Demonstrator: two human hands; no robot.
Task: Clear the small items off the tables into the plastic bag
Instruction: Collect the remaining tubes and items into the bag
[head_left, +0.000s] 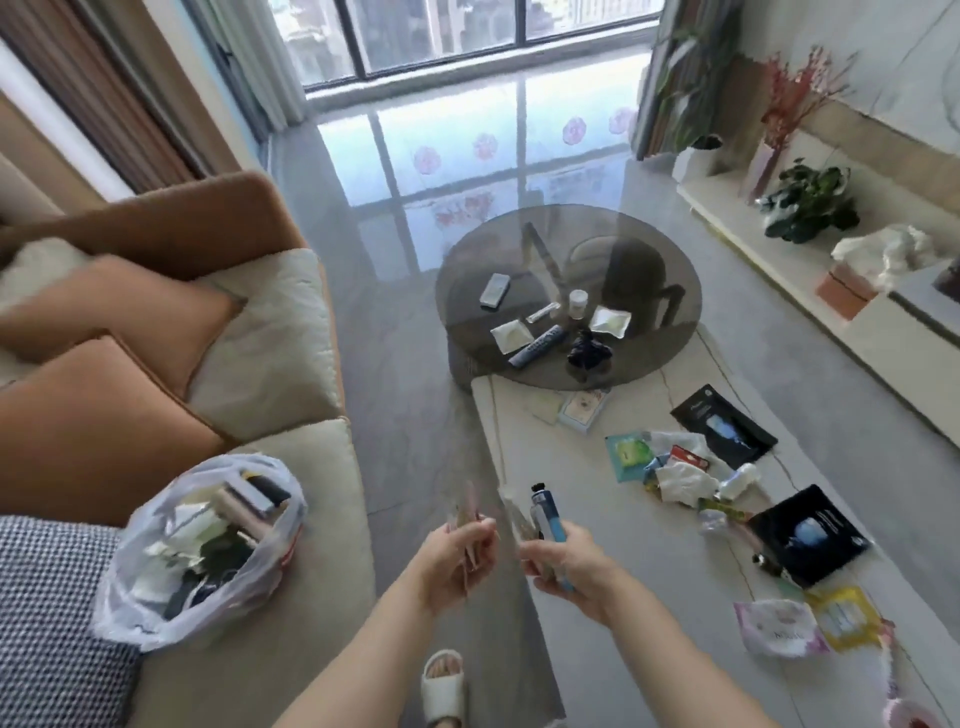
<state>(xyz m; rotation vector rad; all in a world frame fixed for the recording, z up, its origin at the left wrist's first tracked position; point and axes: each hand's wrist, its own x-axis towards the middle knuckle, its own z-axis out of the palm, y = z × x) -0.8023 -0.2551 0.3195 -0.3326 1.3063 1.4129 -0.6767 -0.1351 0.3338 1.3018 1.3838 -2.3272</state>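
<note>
The left hand (457, 545) pinches a thin pinkish item, blurred beyond naming. The right hand (563, 558) grips a blue tube (545, 514) with a black cap plus a pale sachet. The plastic bag (208, 551) sits open on the sofa (291, 364) at near left, part-filled. Packets litter the white table (524, 452) at right; their print is unreadable, save for a pink-white packet (779, 626) with faint illegible lettering.

A round glass table (644, 244) bears remotes (536, 345), packets and a jar (577, 303) — beside it, a white table (566, 467) strewn with sachets (629, 455), tissues and black pouches (723, 424); a plastic bag (200, 551) sits on the sofa (306, 467).
</note>
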